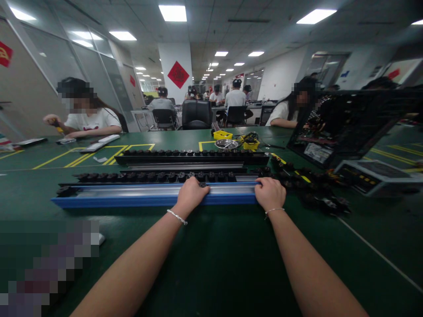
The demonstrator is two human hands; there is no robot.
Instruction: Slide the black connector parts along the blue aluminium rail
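A long blue metal channel (132, 202) with a silvery inside lies across the green table in front of me. My left hand (191, 194) is closed at its middle, and a small black socket module (202, 185) shows between thumb and fingers. My right hand (271, 193) is closed around the channel's right end, with its fingertips hidden. Another black socket module (68, 191) sits in the left end. Just behind lies a row of black socket modules (148, 177) in a strip. Farther back is a black channel (188, 160) with more sockets.
Linked black socket modules (317, 193) lie to the right, near a metal box (376, 176) and an open black computer case (357, 127). Behind stand a round metal dish (226, 144) and a yellow bin (222, 135). Co-workers sit across the table and beyond.
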